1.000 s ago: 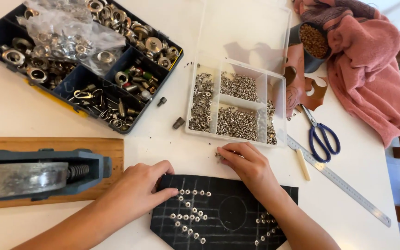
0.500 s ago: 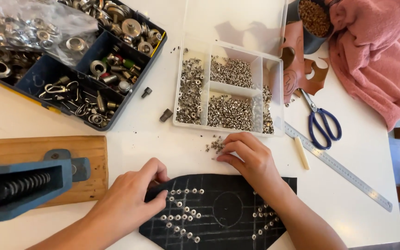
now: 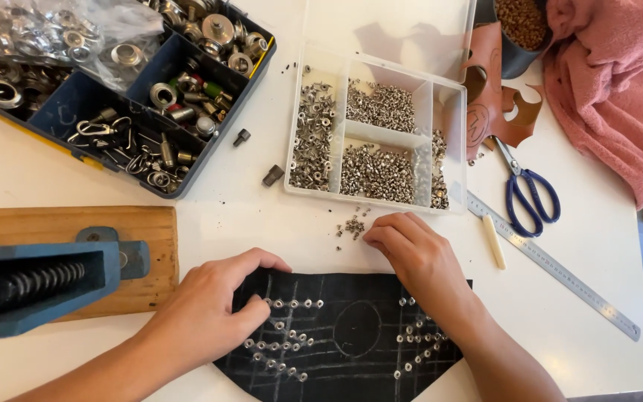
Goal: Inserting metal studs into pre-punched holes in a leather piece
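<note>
Nearby, rivets [image 3: 373, 173] in clear compartment box [image 3: 452, 100].

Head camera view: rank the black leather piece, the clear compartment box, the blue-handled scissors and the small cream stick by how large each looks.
1. black leather piece, partly under both hands
2. clear compartment box, close in size, so this order is unsure
3. blue-handled scissors
4. small cream stick

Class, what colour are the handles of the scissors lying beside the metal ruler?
Blue; the scissors' handles show best in the head view.
</note>
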